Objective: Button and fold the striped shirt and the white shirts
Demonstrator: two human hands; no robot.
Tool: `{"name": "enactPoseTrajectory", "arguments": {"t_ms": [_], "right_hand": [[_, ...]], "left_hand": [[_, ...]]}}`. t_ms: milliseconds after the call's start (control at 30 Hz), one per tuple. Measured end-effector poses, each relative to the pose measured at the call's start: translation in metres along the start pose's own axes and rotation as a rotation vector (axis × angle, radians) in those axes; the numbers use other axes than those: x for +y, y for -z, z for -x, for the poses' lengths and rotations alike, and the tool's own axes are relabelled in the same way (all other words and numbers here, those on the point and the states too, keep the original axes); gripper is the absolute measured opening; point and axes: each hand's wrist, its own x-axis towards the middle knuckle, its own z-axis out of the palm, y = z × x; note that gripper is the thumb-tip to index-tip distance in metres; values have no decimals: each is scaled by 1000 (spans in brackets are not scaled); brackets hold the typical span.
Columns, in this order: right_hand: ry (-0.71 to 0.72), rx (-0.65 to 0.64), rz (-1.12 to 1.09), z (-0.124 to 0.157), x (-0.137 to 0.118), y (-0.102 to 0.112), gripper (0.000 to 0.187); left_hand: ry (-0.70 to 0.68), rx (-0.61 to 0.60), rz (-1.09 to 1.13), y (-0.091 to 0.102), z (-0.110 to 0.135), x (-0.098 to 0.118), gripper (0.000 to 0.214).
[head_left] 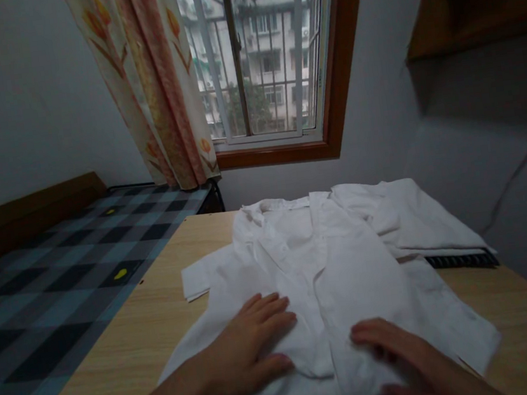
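Observation:
A white short-sleeved shirt [364, 275] lies spread on the wooden table, its collar toward the window and its front partly open down the middle. On the shirt's left front panel rests my left hand [257, 342], palm down with fingers stretched out. My right hand [403, 360] is over the right front panel, its fingers curved and blurred by motion. Whether those fingertips pinch the cloth or only hover near it, I cannot make out. The lower end of the shirt runs out of the picture.
More white folded cloth [419, 213] lies at the table's back right, over a black ridged object [463, 260]. Left of the wooden table [161, 306] stands a bed with a checked cover [61, 273]. A curtain [153, 83] hangs beside the window, and a wooden shelf [473, 24] juts from the wall.

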Motion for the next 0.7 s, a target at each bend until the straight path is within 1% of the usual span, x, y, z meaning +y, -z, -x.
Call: {"name": "enactPoseTrajectory", "arguments": {"t_ms": [33, 67, 100, 133, 167, 200, 233, 267, 300, 333, 367, 400, 433, 467, 500, 533, 567, 600, 633, 700], "right_hand": [[-5, 65, 72, -4, 8, -7, 54], [9, 102, 146, -9, 16, -16, 59], [48, 104, 217, -14, 23, -27, 64], [105, 88, 282, -19, 28, -38, 64], [167, 68, 341, -23, 31, -48, 58], [219, 57, 389, -26, 33, -57, 47], [260, 46, 416, -27, 33, -61, 35], [285, 30, 413, -27, 31, -61, 26], [287, 9, 377, -27, 28, -57, 23], [263, -21, 312, -27, 23, -48, 21], [213, -52, 233, -28, 17, -35, 19], [141, -62, 158, -31, 10, -21, 20], [60, -53, 103, -37, 4, -6, 21], [8, -18, 74, -47, -2, 6, 24], [-1, 36, 66, -59, -8, 17, 27], [33, 96, 72, -74, -13, 23, 29], [97, 157, 93, -90, -18, 26, 33], [172, 206, 123, -107, -22, 25, 36], [241, 237, 162, -125, -25, 20, 41], [321, 237, 251, -155, -28, 6, 48]], "left_hand": [[7, -12, -57, -6, 0, -3, 67], [15, -43, -97, -13, -1, -5, 73], [21, -79, -119, -21, -2, -4, 80], [27, -106, -124, -27, -2, -2, 85], [30, -122, -119, -32, -2, 2, 89], [28, -125, -108, -35, -1, 6, 91], [13, -130, -91, -34, 0, 10, 90], [-21, -146, -67, -29, 1, 11, 86], [-59, -163, -35, -20, 2, 9, 77], [-78, -152, -3, -8, 2, 2, 64], [-70, -106, 12, 6, 2, -9, 53], [-12, -11, 10, 20, 1, -24, 46], [131, 188, -47, 34, -1, -44, 45], [286, 381, -166, 46, -2, -65, 42], [431, 489, -299, 55, -3, -87, 44], [550, 527, -405, 60, -4, -107, 50], [623, 517, -472, 62, -5, -125, 52], [669, 493, -527, 60, -5, -139, 49], [698, 461, -563, 57, -5, -148, 45], [715, 410, -601, 47, -6, -157, 36]]}}
